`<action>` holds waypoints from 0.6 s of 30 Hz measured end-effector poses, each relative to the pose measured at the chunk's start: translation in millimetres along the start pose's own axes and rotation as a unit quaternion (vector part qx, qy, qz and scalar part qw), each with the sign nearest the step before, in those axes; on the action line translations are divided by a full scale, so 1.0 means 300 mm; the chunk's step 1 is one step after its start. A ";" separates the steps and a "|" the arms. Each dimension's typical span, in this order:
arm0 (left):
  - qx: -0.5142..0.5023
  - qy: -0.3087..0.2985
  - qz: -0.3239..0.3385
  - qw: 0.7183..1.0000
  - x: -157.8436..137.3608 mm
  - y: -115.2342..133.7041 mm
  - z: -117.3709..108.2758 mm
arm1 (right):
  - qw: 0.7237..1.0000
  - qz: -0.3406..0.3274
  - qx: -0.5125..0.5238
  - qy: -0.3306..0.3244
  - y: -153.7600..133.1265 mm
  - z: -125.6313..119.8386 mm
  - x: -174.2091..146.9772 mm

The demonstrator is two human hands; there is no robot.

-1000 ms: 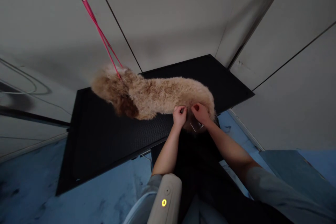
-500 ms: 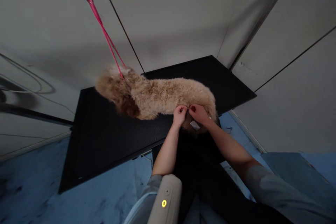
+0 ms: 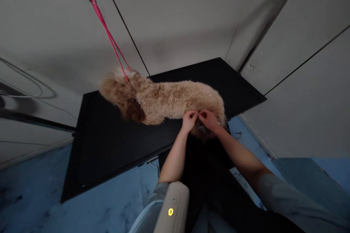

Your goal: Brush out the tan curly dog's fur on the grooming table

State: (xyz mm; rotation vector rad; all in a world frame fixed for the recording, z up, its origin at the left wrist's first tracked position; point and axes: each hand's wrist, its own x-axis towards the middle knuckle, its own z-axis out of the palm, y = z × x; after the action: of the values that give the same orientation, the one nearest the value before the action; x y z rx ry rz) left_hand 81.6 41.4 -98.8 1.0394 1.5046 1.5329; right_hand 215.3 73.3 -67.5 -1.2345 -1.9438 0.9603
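A curly tan dog (image 3: 175, 98) stands on a black table (image 3: 117, 153), its head toward the left and blurred. At its near hindquarters, my left hand (image 3: 188, 121) is closed in a pinch. My right hand (image 3: 210, 120) pinches too, its fingertips almost meeting those of the left. What lies between the fingers is too small to make out. Just under my right hand shows a small pale flat piece (image 3: 202, 129); I cannot tell whether that hand holds it. A pink leash (image 3: 105, 25) runs from the dog's neck to the upper left.
A pale wall (image 3: 186, 22) rises behind the table. Dark metal bars (image 3: 38, 120) stand at the left, with a looped cable (image 3: 32, 80) above. The floor (image 3: 109, 196) is blue and marbled. In front of me, a pale device (image 3: 173, 204) shows a yellow light.
The left hand has shifted slightly right and down, and the right slightly down. Less of the pale flat piece shows now. The dog has barely moved.
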 end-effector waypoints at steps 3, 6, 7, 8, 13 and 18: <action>0.009 0.009 0.006 1.000 -0.002 0.003 0.007 | 1.000 -0.001 -0.011 0.002 -0.004 0.000 -0.001; -0.001 0.050 0.003 0.999 -0.011 -0.017 0.024 | 1.000 0.012 -0.022 0.016 -0.007 0.006 -0.003; -0.007 0.066 -0.001 0.998 -0.014 -0.026 0.029 | 0.999 0.017 -0.023 0.020 -0.006 0.008 -0.005; -0.013 0.081 -0.007 0.997 -0.017 -0.035 0.033 | 0.999 0.021 -0.022 0.023 -0.004 0.010 -0.007; -0.054 0.091 -0.027 0.994 -0.017 -0.045 0.027 | 0.999 0.037 -0.011 0.026 0.006 0.011 -0.008; -0.063 0.002 -0.024 0.998 -0.010 0.001 -0.013 | 0.999 0.000 0.024 -0.039 -0.024 0.008 0.009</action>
State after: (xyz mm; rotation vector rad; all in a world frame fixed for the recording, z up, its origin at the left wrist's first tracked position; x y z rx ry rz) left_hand 79.1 37.2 -98.6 0.9212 1.4070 1.5757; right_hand 209.0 73.0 -62.4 -1.1859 -1.9689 1.0647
